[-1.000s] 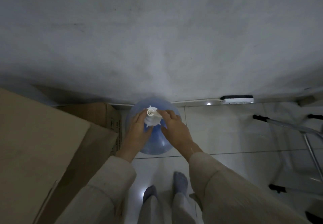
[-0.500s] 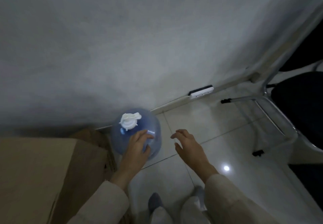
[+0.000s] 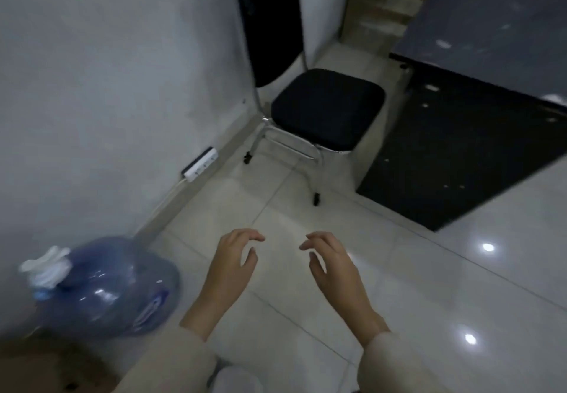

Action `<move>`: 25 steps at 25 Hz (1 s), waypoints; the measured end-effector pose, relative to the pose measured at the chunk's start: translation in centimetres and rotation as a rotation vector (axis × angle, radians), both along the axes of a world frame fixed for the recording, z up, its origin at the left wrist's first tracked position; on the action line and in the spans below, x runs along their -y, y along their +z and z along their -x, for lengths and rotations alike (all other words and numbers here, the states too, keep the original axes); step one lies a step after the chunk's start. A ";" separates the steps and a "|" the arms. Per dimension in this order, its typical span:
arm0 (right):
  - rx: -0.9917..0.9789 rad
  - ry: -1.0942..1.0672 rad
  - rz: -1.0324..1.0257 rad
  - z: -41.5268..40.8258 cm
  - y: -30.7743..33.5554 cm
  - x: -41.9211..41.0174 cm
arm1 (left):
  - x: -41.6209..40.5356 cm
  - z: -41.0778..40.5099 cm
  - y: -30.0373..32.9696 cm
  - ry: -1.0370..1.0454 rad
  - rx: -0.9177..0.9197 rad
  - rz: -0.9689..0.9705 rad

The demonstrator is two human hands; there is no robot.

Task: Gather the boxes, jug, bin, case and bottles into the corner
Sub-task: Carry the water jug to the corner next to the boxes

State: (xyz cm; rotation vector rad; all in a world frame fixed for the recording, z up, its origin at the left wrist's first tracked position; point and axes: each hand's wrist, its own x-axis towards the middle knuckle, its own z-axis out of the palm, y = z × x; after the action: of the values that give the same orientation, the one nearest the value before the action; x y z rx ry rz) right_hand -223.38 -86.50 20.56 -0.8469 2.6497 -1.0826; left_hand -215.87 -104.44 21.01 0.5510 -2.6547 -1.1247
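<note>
Head view: both hands just came off the jug [image 3: 107, 288], so it looks placed, standing by the wall next to a box [image 3: 36, 362]. Left hand [image 3: 230, 267] and right hand [image 3: 331, 267] hover empty, fingers loosely curled, palms facing. View swung toward the chair [image 3: 325, 110]; next item likely.

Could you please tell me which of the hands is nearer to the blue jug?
The left. The left hand hangs just right of the jug, apart from it and holding nothing. The right hand is farther right, beyond the left hand, also holding nothing.
</note>
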 end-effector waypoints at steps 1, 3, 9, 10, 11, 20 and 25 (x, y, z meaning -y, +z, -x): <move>-0.002 -0.056 0.004 -0.6 -0.2 -4.0 | -3.3 0.3 0.0 -0.040 -0.016 -0.005; 0.004 -0.198 -0.005 -2.5 -0.7 -13.2 | -10.9 0.8 -0.2 -0.128 -0.022 -0.032; 0.110 -0.647 -0.036 -12.3 -3.0 -38.0 | -31.2 0.9 -0.9 -0.330 0.044 -0.135; 0.135 -0.716 -0.016 -14.2 -3.3 -41.0 | -33.9 0.8 -1.1 -0.379 0.053 -0.136; 0.164 -0.783 0.005 -16.1 -3.6 -43.4 | -36.3 0.6 -1.2 -0.426 0.063 -0.125; 0.332 -1.224 0.105 -26.4 -8.5 -55.3 | -52.6 -1.1 -6.4 -0.825 0.216 -0.076; 0.420 -1.345 0.148 -24.3 -12.9 -59.4 | -58.4 1.7 -11.6 -0.927 0.285 -0.062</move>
State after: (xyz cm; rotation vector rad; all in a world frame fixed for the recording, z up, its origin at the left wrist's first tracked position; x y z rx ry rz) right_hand -199.10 -27.10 7.64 1.2541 2.5562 -1.3855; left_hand -217.56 -46.06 9.37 -0.6566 -3.2072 -1.3970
